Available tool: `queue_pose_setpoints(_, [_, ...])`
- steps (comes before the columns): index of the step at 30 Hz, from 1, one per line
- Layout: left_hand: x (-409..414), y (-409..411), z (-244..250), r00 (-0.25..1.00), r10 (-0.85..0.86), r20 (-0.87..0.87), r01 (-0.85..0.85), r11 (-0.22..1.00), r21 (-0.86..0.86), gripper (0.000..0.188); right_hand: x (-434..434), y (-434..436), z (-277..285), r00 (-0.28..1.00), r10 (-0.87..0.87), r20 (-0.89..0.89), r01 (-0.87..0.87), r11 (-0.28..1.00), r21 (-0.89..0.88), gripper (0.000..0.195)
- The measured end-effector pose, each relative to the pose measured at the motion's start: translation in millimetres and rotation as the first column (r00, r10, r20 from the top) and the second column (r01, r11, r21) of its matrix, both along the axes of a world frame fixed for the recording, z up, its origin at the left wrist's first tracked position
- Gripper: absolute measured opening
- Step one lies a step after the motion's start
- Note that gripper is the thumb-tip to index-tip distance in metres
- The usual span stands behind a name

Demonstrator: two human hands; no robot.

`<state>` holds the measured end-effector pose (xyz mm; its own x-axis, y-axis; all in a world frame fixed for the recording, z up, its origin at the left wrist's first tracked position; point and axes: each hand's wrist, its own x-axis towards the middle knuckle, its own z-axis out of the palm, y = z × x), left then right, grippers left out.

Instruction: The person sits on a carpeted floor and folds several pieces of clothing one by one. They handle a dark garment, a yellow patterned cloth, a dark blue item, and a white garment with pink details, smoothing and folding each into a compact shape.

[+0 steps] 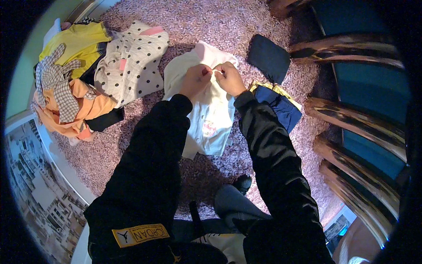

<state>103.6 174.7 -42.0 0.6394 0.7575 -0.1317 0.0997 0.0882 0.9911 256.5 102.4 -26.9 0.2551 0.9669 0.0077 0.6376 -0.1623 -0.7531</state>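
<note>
A small cream and pale-blue buttoned garment [212, 109] lies spread on the rug in front of me. Its top end is pale pink, and a flowered patch shows low on its front. My left hand [197, 79] pinches the cloth near the upper middle of the front. Close beside it, my right hand [230, 79] also pinches the cloth between thumb and finger. The fingertips of both hands almost meet; whatever small part they hold there is hidden.
To the left lie a dotted quilted garment [135, 62], a yellow garment [79, 43], a checked piece [66, 82] and orange clothing [92, 105]. A folded black cloth [268, 57] and navy shorts [277, 104] rest right, beside wooden slats [359, 125]. Underneath is a shaggy rug [211, 23].
</note>
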Motion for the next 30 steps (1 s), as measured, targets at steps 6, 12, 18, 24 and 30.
queue_pose_setpoints(6, [-1.1, 1.0, -0.6, 0.998, 0.003, -0.071, 0.007, 0.989, 0.148, 0.015, 0.1, -0.9, 1.1, 0.993, -0.021, -0.113, 0.021, 1.000, -0.003, 0.017])
queue_pose_setpoints(12, [1.2, 1.5, -1.5, 0.998, 0.021, -0.062, -0.030, 0.990, -0.139, 0.012, 1.2, 2.2, 3.2, 0.998, -0.002, -0.068, 0.001, 1.000, -0.010, 0.016])
queue_pose_setpoints(18, [-0.9, 3.9, -8.8, 0.999, 0.034, 0.020, -0.026, 0.947, -0.320, 0.009, -1.7, 3.0, -0.3, 0.985, -0.050, -0.166, 0.043, 0.998, -0.045, 0.016])
queue_pose_setpoints(24, [2.3, 2.4, -12.5, 0.996, 0.084, 0.023, -0.071, 0.932, -0.355, 0.014, 1.0, 8.7, -21.2, 0.835, -0.152, -0.528, 0.090, 0.986, -0.141, 0.010])
queue_pose_setpoints(30, [3.5, -4.7, -14.8, 0.995, 0.087, 0.047, -0.079, 0.987, -0.143, 0.014, 3.7, 13.5, -23.0, 0.606, -0.327, -0.725, 0.206, 0.945, -0.254, 0.022])
